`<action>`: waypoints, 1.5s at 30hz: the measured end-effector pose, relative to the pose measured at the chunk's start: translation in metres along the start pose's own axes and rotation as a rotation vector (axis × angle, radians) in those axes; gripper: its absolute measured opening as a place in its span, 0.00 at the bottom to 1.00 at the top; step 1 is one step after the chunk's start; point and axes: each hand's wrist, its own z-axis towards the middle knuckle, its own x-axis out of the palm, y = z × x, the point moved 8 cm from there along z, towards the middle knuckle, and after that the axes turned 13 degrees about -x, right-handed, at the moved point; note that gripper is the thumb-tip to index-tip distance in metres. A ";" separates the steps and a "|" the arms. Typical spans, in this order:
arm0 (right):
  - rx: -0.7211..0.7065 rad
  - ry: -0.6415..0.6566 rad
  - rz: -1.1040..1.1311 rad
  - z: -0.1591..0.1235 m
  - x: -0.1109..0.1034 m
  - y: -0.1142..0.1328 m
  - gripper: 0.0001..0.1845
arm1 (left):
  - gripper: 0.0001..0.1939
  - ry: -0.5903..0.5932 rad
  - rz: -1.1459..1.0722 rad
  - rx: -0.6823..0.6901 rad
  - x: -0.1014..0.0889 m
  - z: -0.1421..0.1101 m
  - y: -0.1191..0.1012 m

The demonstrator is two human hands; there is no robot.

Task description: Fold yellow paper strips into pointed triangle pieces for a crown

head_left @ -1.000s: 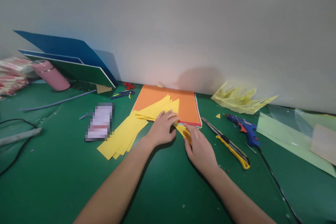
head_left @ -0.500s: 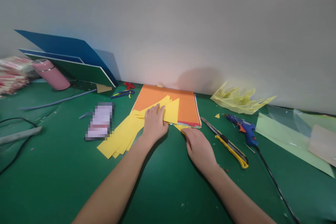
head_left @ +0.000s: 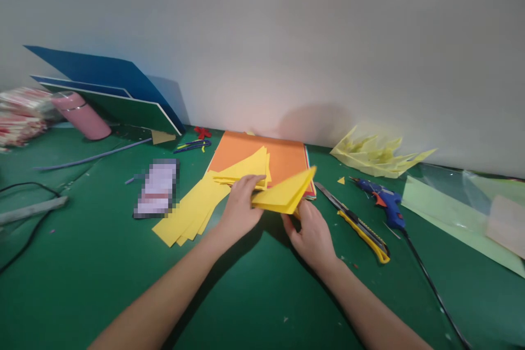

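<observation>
A folded piece of yellow paper [head_left: 283, 192], pointed at its upper right, is raised over the front of an orange paper stack [head_left: 246, 145]. My left hand [head_left: 243, 209] pinches its left end between thumb and fingers. Close by the right end, my right hand [head_left: 314, 235] is closed with a bit of yellow paper showing at its fingertips; the fingers hide most of that. Other folded yellow pieces [head_left: 252, 165] lie on the orange stack behind my left hand. Several yellow paper strips [head_left: 180, 219] are fanned out on the green table [head_left: 262, 295], left of that hand.
To the right lie a yellow utility knife [head_left: 361, 229], blade exposed, and a blue glue gun [head_left: 388, 205] with its cord. Behind them sits a pale yellow spiky paper piece [head_left: 369, 153]. On the left are a phone [head_left: 156, 188], a pink bottle [head_left: 82, 116] and leaning boards [head_left: 110, 109].
My left hand no longer presses flat on the yellow pieces; it has lifted one folded piece off the stack. My right hand has turned and shifted slightly right.
</observation>
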 end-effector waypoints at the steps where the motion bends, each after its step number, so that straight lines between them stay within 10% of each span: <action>1: 0.004 -0.010 0.044 -0.001 0.001 0.001 0.15 | 0.29 0.053 -0.072 -0.014 0.001 -0.009 0.003; 9: -0.107 0.142 0.531 -0.004 0.016 0.034 0.42 | 0.11 0.229 -0.175 -0.213 0.011 -0.068 0.023; 15: -0.091 0.254 0.818 -0.003 0.025 0.052 0.48 | 0.40 0.278 -0.279 -0.183 0.018 -0.078 0.015; 33: 0.110 0.274 1.045 -0.011 0.036 0.040 0.20 | 0.56 0.463 -0.693 -0.383 0.019 -0.085 0.029; 45: 0.145 0.211 1.168 -0.011 0.037 0.038 0.38 | 0.40 0.586 -0.630 -0.393 0.021 -0.085 0.027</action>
